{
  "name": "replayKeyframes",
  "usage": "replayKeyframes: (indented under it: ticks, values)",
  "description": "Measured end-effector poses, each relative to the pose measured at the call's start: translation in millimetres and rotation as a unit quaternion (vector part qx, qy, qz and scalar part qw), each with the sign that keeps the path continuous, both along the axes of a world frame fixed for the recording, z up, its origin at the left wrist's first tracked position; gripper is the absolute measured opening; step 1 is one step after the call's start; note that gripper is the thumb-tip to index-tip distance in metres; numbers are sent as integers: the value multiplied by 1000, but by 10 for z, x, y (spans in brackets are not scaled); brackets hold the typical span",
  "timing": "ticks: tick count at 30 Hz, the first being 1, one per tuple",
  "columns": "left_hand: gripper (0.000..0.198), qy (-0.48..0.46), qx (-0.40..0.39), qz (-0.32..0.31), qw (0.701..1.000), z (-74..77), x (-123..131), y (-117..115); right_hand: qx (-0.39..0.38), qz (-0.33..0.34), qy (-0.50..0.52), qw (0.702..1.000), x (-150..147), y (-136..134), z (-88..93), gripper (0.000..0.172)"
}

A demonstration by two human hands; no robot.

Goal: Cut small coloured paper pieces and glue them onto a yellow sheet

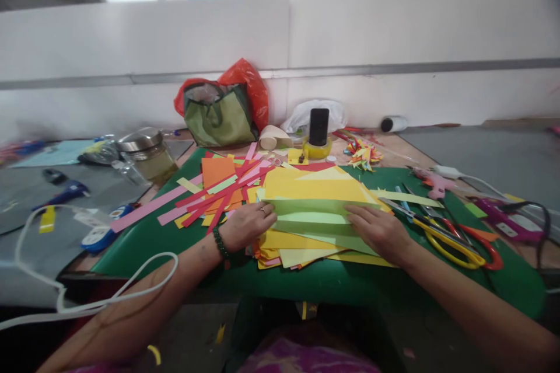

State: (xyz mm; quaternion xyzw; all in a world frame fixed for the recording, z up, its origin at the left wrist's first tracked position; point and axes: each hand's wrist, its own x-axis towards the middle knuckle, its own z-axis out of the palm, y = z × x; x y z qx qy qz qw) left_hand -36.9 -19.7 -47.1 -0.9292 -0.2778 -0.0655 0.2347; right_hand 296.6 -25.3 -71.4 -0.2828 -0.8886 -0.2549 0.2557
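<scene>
- Your left hand, with a ring and a dark green beaded bracelet at the wrist, is closed on the left end of a pale green, lengthwise-creased paper sheet.
- Your right hand grips the same sheet near its right end, fingers bent over the upper fold.
- The sheet lies between your hands, on top of a loose stack of yellow and cream papers.
- Left of the sheet you have a tangle of long red and pink paper strips, with a flat orange paper rectangle among them.
- Right of the sheet, beyond your right hand, lie yellow-handled metal scissors and a red-handled pair.
- All of this rests on a glossy green cover over the tabletop.
- Behind the sheet, a black phone-like rectangle stands upright at a yellow tape roll.
- Farther behind it, to the left, sits an olive-green bag against a red plastic bag.
- Well left of the sheet stands a clear glass jar with a metal lid.
</scene>
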Motion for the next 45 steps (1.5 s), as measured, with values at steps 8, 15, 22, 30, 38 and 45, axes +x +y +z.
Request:
replayKeyframes:
  ticks: [8, 15, 22, 30, 38, 45]
  values:
    - [26, -22, -167, 112, 979, -24, 32, -77, -266, -26, 78, 961, 160, -75, -180, 31]
    - [30, -143, -322, 184, 917, 77, 18, 112, -414, -31, 212, 885, 274, 29, -130, 28]
    - [33, -191, -415, 262, 850, 86, 27, 290, -473, -135, 277, 826, 235, 76, -58, 30]
    - [34, -186, -400, 276, 854, 34, 53, 284, -461, -192, 286, 818, 198, 63, -75, 33]
    - [36, -179, -362, 304, 863, -2, 51, 262, -449, -194, 289, 823, 190, 36, -90, 37]
    - [36, -176, -367, 320, 855, -11, 30, 256, -437, -191, 271, 836, 202, 34, -92, 41]
